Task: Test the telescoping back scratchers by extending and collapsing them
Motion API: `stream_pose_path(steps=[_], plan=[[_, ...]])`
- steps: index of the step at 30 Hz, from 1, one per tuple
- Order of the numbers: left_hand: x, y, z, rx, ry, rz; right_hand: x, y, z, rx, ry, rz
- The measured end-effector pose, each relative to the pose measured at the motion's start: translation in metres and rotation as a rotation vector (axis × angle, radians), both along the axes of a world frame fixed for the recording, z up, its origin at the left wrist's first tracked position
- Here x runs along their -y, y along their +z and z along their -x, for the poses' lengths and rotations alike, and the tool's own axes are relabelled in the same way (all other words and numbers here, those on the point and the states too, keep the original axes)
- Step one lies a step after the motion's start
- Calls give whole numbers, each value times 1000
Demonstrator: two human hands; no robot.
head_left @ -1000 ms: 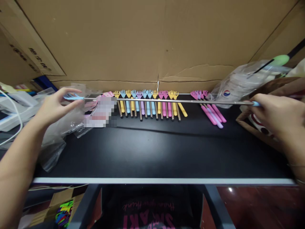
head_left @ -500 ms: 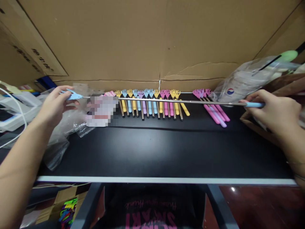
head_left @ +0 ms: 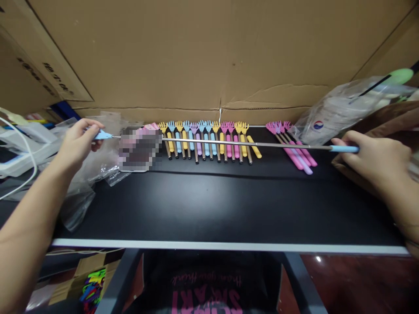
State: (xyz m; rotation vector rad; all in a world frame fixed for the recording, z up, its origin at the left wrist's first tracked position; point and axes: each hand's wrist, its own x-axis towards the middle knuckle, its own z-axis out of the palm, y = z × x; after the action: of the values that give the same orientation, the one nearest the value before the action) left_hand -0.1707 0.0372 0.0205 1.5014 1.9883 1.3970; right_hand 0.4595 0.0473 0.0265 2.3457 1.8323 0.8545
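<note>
A light-blue telescopic back scratcher [head_left: 229,142] is stretched out nearly level above the table, its metal rod drawn long. My left hand [head_left: 81,137] is closed round its blue claw head, whose prongs the fingers hide. At the other end my right hand [head_left: 376,152] grips the blue handle. Behind the rod lies a row of short back scratchers [head_left: 206,146] in yellow, blue, purple and pink, several loose handles among them. To the right, pink and purple back scratchers [head_left: 296,152] with long handles lie in a small group.
Clear plastic bags [head_left: 98,163] and a pixelated packet [head_left: 139,150] lie at the left, near a white device with a cable [head_left: 19,152]. A bagged Pepsi cup [head_left: 330,120] stands at the right. Cardboard [head_left: 196,56] walls the back of the black table [head_left: 209,205].
The right end of the stretched back scratcher has dropped slightly and shifted a little left with my right hand. My left hand keeps hold of the head, moved very little.
</note>
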Motion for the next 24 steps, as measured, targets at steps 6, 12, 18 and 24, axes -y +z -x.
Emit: stream_pose_path(steps=[6, 12, 18, 24], plan=[[2, -4, 4, -84, -28, 28, 0, -1, 0, -69, 33, -23], [-1, 0, 3, 29, -44, -42, -4, 1, -8, -305, 13, -176], [-8, -5, 1, 145, 19, -89, -6, -3, -17, -421, 54, -235], [-10, -18, -17, -221, -157, 106, -6, -4, -16, -397, 31, -213]])
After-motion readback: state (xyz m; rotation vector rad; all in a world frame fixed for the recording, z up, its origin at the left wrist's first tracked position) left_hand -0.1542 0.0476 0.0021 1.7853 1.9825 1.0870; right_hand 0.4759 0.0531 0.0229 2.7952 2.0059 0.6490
